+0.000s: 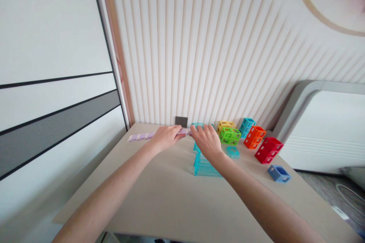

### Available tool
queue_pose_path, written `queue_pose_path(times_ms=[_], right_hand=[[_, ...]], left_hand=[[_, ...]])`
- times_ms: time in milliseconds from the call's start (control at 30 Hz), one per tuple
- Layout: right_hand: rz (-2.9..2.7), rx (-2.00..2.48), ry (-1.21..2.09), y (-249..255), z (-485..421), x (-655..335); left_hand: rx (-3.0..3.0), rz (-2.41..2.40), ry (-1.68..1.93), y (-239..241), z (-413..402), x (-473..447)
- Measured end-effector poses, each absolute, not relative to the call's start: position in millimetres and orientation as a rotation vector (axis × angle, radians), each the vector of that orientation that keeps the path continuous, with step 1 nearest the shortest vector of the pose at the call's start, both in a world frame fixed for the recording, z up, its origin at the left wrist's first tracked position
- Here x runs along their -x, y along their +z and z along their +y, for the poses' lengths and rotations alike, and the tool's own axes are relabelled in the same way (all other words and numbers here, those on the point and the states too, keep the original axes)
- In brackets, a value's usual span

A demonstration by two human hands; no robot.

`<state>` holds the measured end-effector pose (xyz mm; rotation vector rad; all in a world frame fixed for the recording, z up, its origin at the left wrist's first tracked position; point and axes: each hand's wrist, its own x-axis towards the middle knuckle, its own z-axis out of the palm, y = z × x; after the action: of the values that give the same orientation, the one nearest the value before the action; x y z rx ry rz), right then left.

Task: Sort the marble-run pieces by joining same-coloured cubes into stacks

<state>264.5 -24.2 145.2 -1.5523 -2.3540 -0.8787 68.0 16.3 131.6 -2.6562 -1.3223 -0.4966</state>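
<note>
The ribbed wall (171,45) closes off the far side of the table (137,197), so anything pushed too far forward would probably knock against it. Over the far half of the table is the strip (142,136), pale purple with white crossing lines, held in both hands; whether any of it touches the tabletop I cannot tell. The main risk looks to be bending or parting: should the two hands twist against each other, the short stretch between them takes the strain, while the long free end, with no hand under it, could sag or swing. Its long axis runs left to right across the view, roughly along the wall's foot, the free end pointing left and sitting slightly nearer the person; the other end is hidden at the right fingertips. Next in size is the teal frame (207,167), below and partly behind the right hand; dropping that hand could knock or shift it. The left hand (167,136) is curled closed around the strip just right of its middle, and the right hand (207,140) seems to pinch the strip's right end, its fingers bent together. Right of them stand the red block (268,150), orange block (254,137), green block (230,136), yellow block (226,124), teal block (246,127) and blue block (279,174); a sideways sweep of the right arm could topple the taller ones. Smallest, the teal ring (232,152) lies near the right wrist, where a brush might slide it.
</note>
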Motion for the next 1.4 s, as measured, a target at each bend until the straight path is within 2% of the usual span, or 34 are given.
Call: queue_pose_path(times_ms=[367,633,767,1100,1167,1400], right_hand=[[-2.377,1.339,-0.945,152,-36,-273],[-2.443,1.168,-0.825,148,-41,-284],[-2.412,1.191,-0.425,153,-41,-285],[-1.64,1.184,1.451,171,-33,-297],[-1.553,1.165,1.538,168,-32,-296],[-1.691,1.272,1.187,168,-34,-293]], left_hand=[[2.591,-1.478,-0.617,136,13,-60],[2.723,-1.273,-0.622,137,7,-65],[2.656,-1.256,-0.587,138,5,-63],[2.534,-1.22,-0.667,130,2,-68],[2.54,-1.204,-0.613,129,1,-70],[2.578,-1.206,-0.553,122,4,-72]])
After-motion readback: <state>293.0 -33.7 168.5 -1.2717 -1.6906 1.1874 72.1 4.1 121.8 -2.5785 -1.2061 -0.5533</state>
